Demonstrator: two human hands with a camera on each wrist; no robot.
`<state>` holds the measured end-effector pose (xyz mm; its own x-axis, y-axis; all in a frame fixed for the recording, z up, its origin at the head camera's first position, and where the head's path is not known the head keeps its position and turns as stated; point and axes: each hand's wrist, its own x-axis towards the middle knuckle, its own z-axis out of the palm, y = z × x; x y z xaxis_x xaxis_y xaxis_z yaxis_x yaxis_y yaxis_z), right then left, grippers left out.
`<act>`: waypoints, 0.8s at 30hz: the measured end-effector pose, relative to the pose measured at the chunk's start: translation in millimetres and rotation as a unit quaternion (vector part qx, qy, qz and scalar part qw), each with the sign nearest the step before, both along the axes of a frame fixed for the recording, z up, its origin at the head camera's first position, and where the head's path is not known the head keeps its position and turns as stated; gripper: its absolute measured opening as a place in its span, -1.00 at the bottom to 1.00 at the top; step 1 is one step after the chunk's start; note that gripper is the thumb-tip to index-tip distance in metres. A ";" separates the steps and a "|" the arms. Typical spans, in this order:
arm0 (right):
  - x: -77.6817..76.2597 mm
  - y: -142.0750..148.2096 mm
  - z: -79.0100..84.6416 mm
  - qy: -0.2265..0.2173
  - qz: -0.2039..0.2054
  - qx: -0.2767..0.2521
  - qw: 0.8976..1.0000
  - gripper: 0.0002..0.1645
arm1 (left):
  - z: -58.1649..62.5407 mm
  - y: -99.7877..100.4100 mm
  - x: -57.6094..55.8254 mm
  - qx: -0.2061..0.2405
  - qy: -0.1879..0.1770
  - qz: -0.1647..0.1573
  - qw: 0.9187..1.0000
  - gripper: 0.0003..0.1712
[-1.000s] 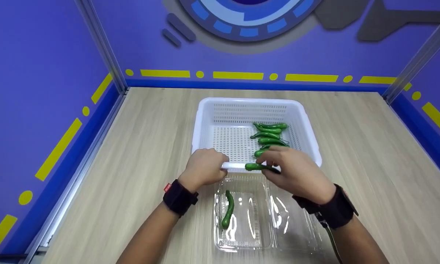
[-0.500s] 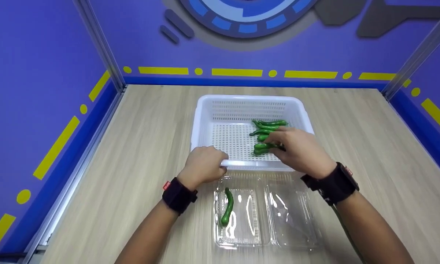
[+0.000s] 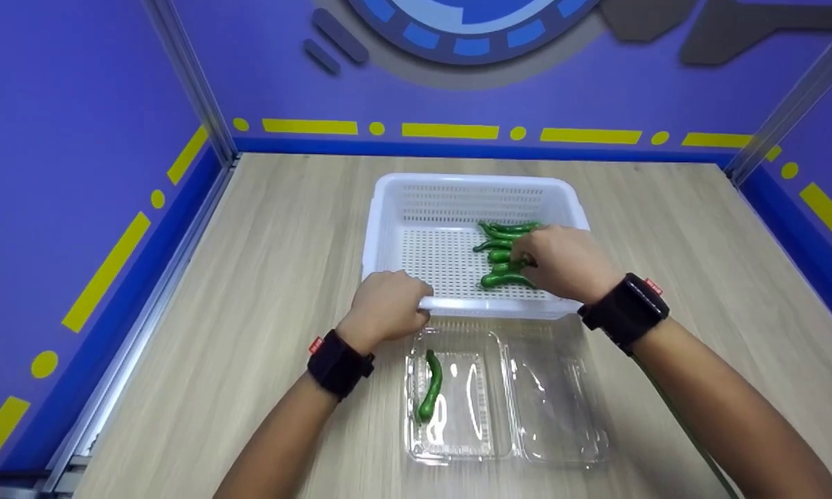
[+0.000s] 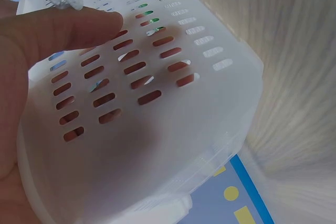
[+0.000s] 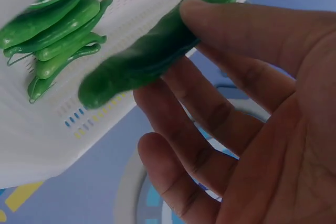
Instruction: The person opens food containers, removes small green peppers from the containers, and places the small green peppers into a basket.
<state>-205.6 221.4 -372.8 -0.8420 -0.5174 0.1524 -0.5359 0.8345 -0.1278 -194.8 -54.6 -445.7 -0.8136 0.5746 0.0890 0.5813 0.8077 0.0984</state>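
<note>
My left hand [image 3: 388,305] grips the near rim of a white perforated basket [image 3: 474,180], its thumb against the outer wall in the left wrist view. My right hand [image 3: 571,262] is over the basket's right side, among several green chili peppers [image 3: 504,280] lying in a row. In the right wrist view, thumb and fingers pinch one green chili pepper [image 5: 142,56]; the head view hides most of it behind the hand. In front of the basket lies an open clear plastic clamshell box [image 3: 499,416], with one curved green chili pepper [image 3: 431,388] in its left half.
All this stands on a light wood-grain table [image 3: 284,229]. A blue-purple back wall [image 3: 270,76] and side panels with yellow marks enclose it. Each wrist wears a black strap [image 3: 339,365], and a thin cable runs along the right forearm.
One second ago my right hand held a chili pepper over the basket's near rim. It has moved back and away, over the row of peppers. My left hand stays on the rim.
</note>
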 end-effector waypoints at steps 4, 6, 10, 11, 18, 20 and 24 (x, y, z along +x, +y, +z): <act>-6.1 -2.9 0.5 -0.003 -0.003 0.026 1.000 -0.79 | 1.6 0.4 0.1 -0.002 0.002 0.003 1.000 -0.88; -11.2 -3.1 0.0 -0.011 -0.006 0.039 0.999 -0.78 | 1.7 0.4 0.3 -0.002 0.001 0.001 1.000 -0.87; -22.8 -2.6 -1.4 -0.040 -0.010 0.069 0.997 -0.80 | 0.4 0.2 0.5 -0.003 0.002 0.000 1.000 -0.87; -25.7 -2.1 -1.9 -0.047 -0.011 0.077 0.996 -0.80 | 0.3 0.2 0.6 -0.003 0.002 0.001 1.000 -0.87; -39.5 -1.8 -7.3 -0.080 -0.004 0.104 0.991 -0.78 | 0.2 0.1 0.9 -0.001 0.010 -0.002 1.000 -0.82; -42.1 -2.7 -9.7 -0.086 0.002 0.109 0.990 -0.79 | 0.0 0.2 1.0 -0.003 0.012 -0.003 1.000 -0.80; -45.0 -6.0 -12.9 -0.109 -0.001 0.127 0.986 -0.80 | -0.2 0.6 1.3 -0.003 0.010 -0.002 1.000 -0.79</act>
<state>-250.6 215.4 -385.7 -0.8420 -0.5131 -0.1665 -0.5163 0.8560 -0.0264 -193.5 -54.0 -445.9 -0.8090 0.5788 0.1025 0.5868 0.8056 0.0818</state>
